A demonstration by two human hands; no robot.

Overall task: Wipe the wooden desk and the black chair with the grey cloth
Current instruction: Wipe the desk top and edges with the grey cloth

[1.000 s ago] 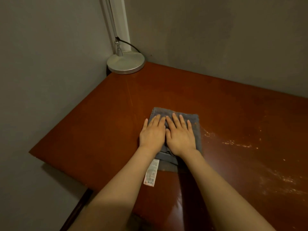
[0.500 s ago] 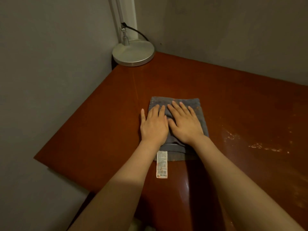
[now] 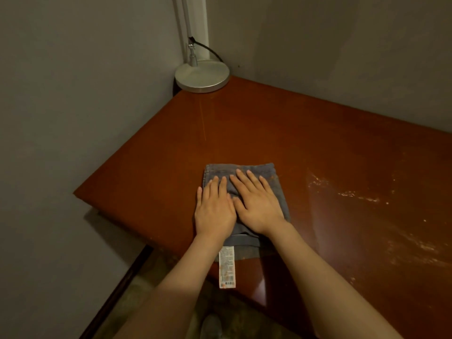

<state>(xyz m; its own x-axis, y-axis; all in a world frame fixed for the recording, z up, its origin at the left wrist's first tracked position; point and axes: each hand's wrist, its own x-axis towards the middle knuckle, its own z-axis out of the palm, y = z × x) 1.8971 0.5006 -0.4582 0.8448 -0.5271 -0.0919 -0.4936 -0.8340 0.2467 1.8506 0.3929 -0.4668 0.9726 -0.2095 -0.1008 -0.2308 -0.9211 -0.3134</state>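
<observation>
A folded grey cloth [image 3: 247, 171] lies flat on the reddish-brown wooden desk [image 3: 269, 133], near its left front part. My left hand [image 3: 215, 211] and my right hand [image 3: 259, 204] press down on the cloth side by side, fingers straight and pointing toward the wall. A white label with a barcode [image 3: 227, 267] hangs from the cloth's near edge toward me. The black chair is out of view.
A round silver lamp base [image 3: 203, 75] with a stem and black cable stands in the desk's back left corner against the grey walls. Pale dusty smears [image 3: 362, 196] mark the desk to the right of the cloth. The floor [image 3: 156, 285] shows below the front edge.
Both hands have slid the cloth back toward me along the desk, away from the lamp, after pushing it forward. The label has swung straight.
</observation>
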